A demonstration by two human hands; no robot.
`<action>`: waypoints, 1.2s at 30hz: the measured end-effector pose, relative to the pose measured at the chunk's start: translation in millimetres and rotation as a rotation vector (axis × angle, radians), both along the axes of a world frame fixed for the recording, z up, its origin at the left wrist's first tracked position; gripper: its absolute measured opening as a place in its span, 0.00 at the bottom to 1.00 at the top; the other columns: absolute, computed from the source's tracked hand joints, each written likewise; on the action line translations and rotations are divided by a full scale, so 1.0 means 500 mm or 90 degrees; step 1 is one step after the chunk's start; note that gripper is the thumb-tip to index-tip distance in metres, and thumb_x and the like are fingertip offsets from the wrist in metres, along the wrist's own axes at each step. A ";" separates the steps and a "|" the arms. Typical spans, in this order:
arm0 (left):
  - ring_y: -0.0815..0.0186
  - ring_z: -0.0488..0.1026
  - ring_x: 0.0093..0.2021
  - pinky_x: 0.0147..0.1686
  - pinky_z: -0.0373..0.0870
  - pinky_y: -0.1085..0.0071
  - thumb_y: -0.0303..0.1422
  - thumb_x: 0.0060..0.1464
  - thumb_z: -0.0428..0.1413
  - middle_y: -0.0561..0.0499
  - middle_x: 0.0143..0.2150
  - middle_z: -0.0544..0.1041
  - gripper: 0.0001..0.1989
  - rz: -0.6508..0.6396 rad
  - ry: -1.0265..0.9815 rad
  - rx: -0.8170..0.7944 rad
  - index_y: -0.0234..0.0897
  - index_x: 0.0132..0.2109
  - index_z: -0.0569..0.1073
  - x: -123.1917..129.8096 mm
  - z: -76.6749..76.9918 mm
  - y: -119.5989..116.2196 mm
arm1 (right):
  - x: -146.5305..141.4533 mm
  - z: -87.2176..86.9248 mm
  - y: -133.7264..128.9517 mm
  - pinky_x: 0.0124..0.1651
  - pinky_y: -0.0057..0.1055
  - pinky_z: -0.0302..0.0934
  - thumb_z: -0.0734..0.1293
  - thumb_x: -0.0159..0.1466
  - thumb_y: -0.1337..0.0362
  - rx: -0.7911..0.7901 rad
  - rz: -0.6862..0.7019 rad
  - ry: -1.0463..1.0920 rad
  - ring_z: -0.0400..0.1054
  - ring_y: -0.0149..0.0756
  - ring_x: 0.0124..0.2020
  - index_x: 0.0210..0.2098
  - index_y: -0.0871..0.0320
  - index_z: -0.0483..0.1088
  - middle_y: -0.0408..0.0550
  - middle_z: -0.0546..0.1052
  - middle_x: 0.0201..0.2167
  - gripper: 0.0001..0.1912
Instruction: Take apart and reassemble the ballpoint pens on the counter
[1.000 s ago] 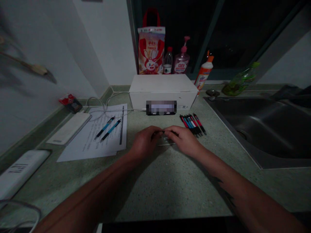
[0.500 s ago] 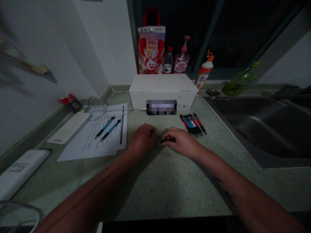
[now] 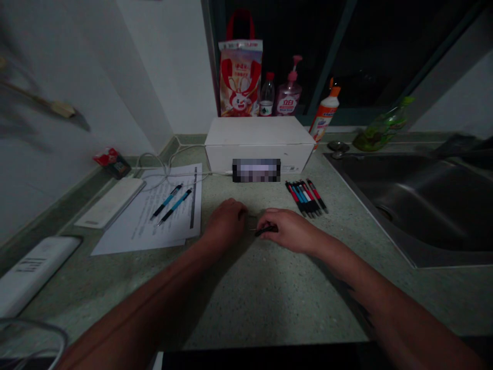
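On the bench [image 3: 246, 308], close handwork.
Behind stands a box [image 3: 260, 131]; paper [image 3: 134, 226] lies left. The left hand [image 3: 226, 221] is curled, its hold impossible to tell; the right hand [image 3: 287, 228], with a row of pens [image 3: 306, 199] near it limiting room, pinches a black piece [image 3: 266, 230] near the left hand. Handling this piece seems the step; the next move calls for a light touch.

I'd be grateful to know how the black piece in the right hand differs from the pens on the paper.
The black piece is held in the right hand, while the pens lie on the paper. What shows of the black piece is all dark; the pens also have blue. The black piece slants only slightly, the pens more steeply. All look slender.
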State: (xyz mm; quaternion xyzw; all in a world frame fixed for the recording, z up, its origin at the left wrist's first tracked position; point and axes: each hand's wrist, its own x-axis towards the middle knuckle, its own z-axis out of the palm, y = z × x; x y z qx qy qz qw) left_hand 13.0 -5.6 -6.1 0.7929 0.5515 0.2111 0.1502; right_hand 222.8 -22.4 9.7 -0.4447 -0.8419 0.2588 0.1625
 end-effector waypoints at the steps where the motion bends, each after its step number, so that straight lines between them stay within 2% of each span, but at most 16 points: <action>1: 0.52 0.77 0.45 0.46 0.71 0.56 0.27 0.60 0.53 0.40 0.41 0.80 0.11 -0.001 -0.025 0.001 0.37 0.39 0.81 0.001 0.001 0.000 | 0.000 0.002 0.001 0.42 0.32 0.64 0.75 0.61 0.73 0.012 -0.010 0.010 0.74 0.36 0.39 0.41 0.54 0.79 0.45 0.79 0.37 0.10; 4: 0.54 0.78 0.44 0.48 0.72 0.57 0.29 0.61 0.54 0.42 0.42 0.82 0.10 -0.004 -0.134 -0.016 0.39 0.41 0.81 0.008 0.006 -0.003 | 0.002 0.009 0.004 0.45 0.34 0.65 0.74 0.63 0.74 0.065 -0.063 0.059 0.74 0.37 0.42 0.41 0.54 0.78 0.46 0.78 0.40 0.10; 7: 0.57 0.79 0.42 0.47 0.73 0.59 0.30 0.62 0.55 0.45 0.41 0.83 0.09 -0.013 -0.245 -0.083 0.40 0.42 0.80 0.015 0.014 -0.009 | 0.004 0.015 0.006 0.45 0.34 0.65 0.73 0.63 0.75 0.114 -0.108 0.114 0.73 0.37 0.42 0.39 0.55 0.76 0.45 0.77 0.39 0.09; 14: 0.59 0.80 0.41 0.46 0.76 0.60 0.30 0.60 0.56 0.45 0.40 0.84 0.06 -0.025 -0.386 -0.143 0.39 0.39 0.79 0.019 0.030 -0.013 | 0.008 0.021 0.005 0.45 0.36 0.65 0.72 0.64 0.73 0.158 -0.124 0.157 0.72 0.39 0.43 0.39 0.54 0.75 0.46 0.77 0.39 0.08; 22: 0.59 0.81 0.41 0.47 0.78 0.57 0.29 0.58 0.59 0.46 0.40 0.84 0.04 -0.004 -0.423 -0.164 0.41 0.38 0.79 0.022 0.030 -0.013 | 0.006 0.025 0.003 0.45 0.36 0.65 0.71 0.66 0.69 0.160 -0.127 0.173 0.73 0.39 0.43 0.39 0.53 0.75 0.46 0.78 0.39 0.04; 25: 0.59 0.81 0.41 0.47 0.79 0.58 0.29 0.58 0.59 0.47 0.39 0.84 0.04 0.008 -0.423 -0.154 0.41 0.37 0.79 0.024 0.031 -0.015 | 0.004 0.026 0.003 0.44 0.35 0.65 0.69 0.69 0.67 0.132 -0.144 0.173 0.74 0.38 0.41 0.40 0.54 0.76 0.46 0.80 0.38 0.02; 29: 0.60 0.80 0.40 0.45 0.78 0.59 0.30 0.57 0.59 0.47 0.39 0.84 0.04 0.003 -0.417 -0.146 0.40 0.38 0.79 0.024 0.025 -0.018 | 0.000 0.025 0.002 0.42 0.35 0.65 0.64 0.73 0.65 0.068 -0.149 0.150 0.76 0.38 0.38 0.39 0.55 0.76 0.47 0.82 0.36 0.08; 32: 0.60 0.80 0.39 0.44 0.78 0.60 0.31 0.58 0.59 0.47 0.39 0.84 0.04 -0.002 -0.416 -0.134 0.39 0.40 0.79 0.023 0.021 -0.018 | -0.001 0.020 0.001 0.42 0.35 0.66 0.66 0.71 0.64 0.047 -0.157 0.166 0.76 0.38 0.38 0.45 0.55 0.75 0.48 0.82 0.38 0.06; 34: 0.61 0.80 0.38 0.43 0.78 0.61 0.31 0.58 0.59 0.47 0.38 0.84 0.04 0.005 -0.405 -0.125 0.39 0.40 0.79 0.023 0.022 -0.018 | -0.001 0.017 0.000 0.41 0.34 0.66 0.69 0.68 0.65 0.052 -0.165 0.176 0.76 0.39 0.38 0.49 0.55 0.73 0.48 0.82 0.39 0.10; 36: 0.61 0.80 0.38 0.42 0.78 0.61 0.31 0.58 0.59 0.48 0.37 0.84 0.04 0.015 -0.394 -0.120 0.39 0.39 0.79 0.022 0.025 -0.018 | 0.000 0.016 -0.001 0.40 0.34 0.65 0.69 0.67 0.66 0.069 -0.168 0.175 0.76 0.39 0.38 0.48 0.55 0.72 0.47 0.81 0.38 0.10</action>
